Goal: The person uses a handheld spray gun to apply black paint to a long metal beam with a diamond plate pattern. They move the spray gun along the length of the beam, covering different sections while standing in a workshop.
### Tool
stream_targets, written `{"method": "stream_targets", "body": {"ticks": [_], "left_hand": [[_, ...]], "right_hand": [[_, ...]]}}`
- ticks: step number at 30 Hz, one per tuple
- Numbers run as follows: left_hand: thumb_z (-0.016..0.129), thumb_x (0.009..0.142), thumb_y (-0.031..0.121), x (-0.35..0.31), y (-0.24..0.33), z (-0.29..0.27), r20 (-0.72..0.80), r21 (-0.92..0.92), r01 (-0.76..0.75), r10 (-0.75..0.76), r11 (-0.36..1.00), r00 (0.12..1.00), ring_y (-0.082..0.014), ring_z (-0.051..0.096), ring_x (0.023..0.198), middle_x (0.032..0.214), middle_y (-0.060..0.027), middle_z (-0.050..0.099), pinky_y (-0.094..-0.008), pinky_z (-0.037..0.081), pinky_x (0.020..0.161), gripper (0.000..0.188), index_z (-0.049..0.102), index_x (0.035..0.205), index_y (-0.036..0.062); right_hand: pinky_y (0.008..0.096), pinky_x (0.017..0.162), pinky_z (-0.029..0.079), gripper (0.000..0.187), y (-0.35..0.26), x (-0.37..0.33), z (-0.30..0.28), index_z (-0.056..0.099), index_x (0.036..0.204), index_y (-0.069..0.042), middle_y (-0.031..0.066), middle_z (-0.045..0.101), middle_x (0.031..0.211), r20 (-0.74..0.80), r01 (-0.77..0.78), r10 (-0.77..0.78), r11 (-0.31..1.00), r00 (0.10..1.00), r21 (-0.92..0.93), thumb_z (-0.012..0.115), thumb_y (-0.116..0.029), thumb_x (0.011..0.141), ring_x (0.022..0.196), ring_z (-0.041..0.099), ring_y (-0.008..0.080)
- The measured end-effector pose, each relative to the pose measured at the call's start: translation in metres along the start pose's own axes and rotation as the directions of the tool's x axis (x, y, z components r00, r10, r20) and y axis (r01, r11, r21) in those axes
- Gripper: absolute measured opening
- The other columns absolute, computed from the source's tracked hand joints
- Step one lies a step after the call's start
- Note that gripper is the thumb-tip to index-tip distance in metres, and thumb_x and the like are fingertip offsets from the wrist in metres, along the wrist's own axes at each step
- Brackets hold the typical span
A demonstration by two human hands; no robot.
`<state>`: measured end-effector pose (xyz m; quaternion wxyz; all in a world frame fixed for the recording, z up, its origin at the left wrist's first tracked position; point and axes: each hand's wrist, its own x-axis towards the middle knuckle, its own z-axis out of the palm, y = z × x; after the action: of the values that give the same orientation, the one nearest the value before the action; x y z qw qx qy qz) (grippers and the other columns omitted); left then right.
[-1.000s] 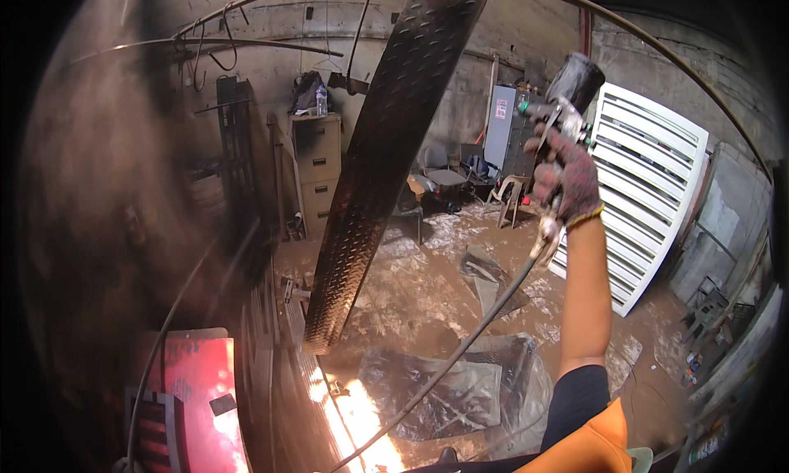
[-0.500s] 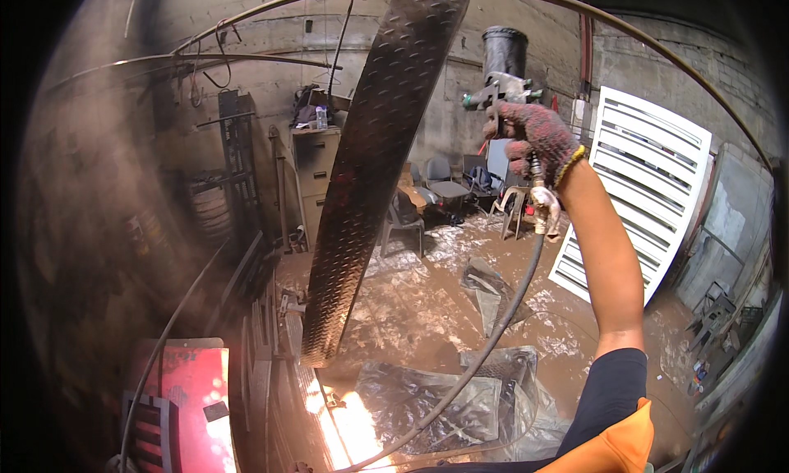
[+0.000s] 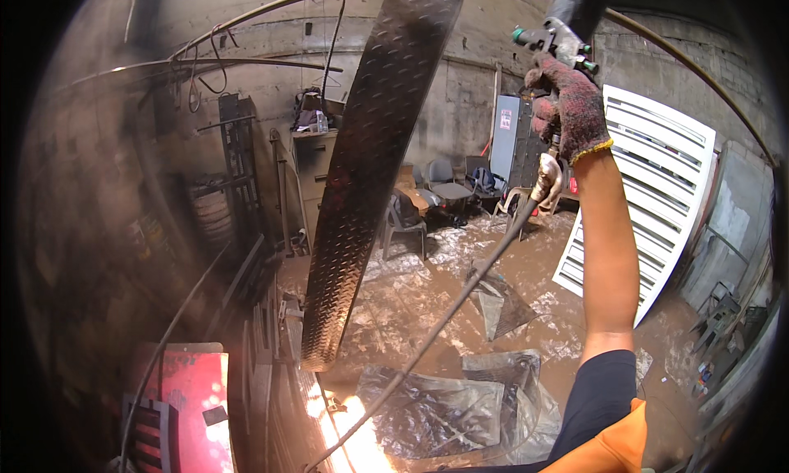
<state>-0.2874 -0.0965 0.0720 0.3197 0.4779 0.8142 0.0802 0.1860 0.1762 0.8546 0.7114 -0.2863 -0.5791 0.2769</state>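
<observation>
My right hand (image 3: 573,107), in a dark red and grey knitted glove with a yellow cuff edge, is wrapped round the handle of a spray gun (image 3: 565,39). A dark cup sits on top of the gun, tilted to the right. From below the grip an air hose (image 3: 460,302) runs down and left to the lower edge. Left of the gun, and apart from it, a long dark diamond-plate metal panel (image 3: 374,173) hangs at a slant. My left hand is out of the picture.
A curved metal rail (image 3: 271,14) with wire hooks crosses overhead. A white louvred panel (image 3: 649,177) stands at the right. Plastic sheets (image 3: 436,411) lie on the stained floor. Chairs (image 3: 446,184) and a drawer cabinet (image 3: 312,165) are behind; a red panel (image 3: 193,407) is lower left.
My right hand has moved up and to the right with the spray gun, which now tilts more. The hose has been drawn straighter. The hanging panel has barely shifted.
</observation>
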Motion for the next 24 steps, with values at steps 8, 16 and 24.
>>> {"method": "stream_targets", "body": {"ticks": [8, 16, 24], "left_hand": [[0.043, 0.098, 0.018, 0.027, -0.057, 0.037, -0.355, -0.127, -0.247, 0.189, 0.961, 0.916, -0.0314, 0.067, 0.111, 0.132, -0.0168, 0.065, -0.0422, 0.051, 0.101, 0.044, 0.061, 0.138, 0.0134], [0.044, 0.1, 0.019, 0.022, -0.03, 0.025, -0.114, -0.135, -0.141, 0.126, 0.981, 0.986, -0.0294, 0.055, 0.131, 0.147, -0.0143, 0.055, -0.0384, 0.043, 0.112, 0.046, 0.056, 0.144, 0.0159], [0.04, 0.104, 0.02, 0.069, -0.032, 0.059, -0.169, -0.64, -0.218, 0.141, 0.737, 0.975, -0.029, 0.047, 0.141, 0.154, -0.0149, 0.047, -0.039, 0.037, 0.118, 0.049, 0.047, 0.151, 0.0095]], "right_hand": [[0.0242, 0.036, 0.032, 0.024, 0.0, -0.025, -0.033, 0.064, 0.109, -0.011, -0.0014, 0.061, 0.08, 0.043, -0.295, 0.305, 0.942, 0.951, -0.157, 0.06, -0.033, 0.101, 0.041, 0.038, 0.0045], [0.0226, 0.035, 0.033, 0.024, -0.043, -0.03, -0.045, 0.063, 0.114, -0.01, -0.0008, 0.064, 0.086, 0.003, 0.065, -0.065, 0.996, 0.998, 0.065, 0.059, -0.03, 0.102, 0.041, 0.04, 0.0026], [0.0234, 0.034, 0.033, 0.024, -0.009, -0.023, -0.08, 0.063, 0.111, -0.009, 0.0, 0.065, 0.085, 0.078, -0.197, 0.204, 0.977, 0.976, -0.08, 0.058, -0.03, 0.102, 0.042, 0.041, 0.0026]]}}
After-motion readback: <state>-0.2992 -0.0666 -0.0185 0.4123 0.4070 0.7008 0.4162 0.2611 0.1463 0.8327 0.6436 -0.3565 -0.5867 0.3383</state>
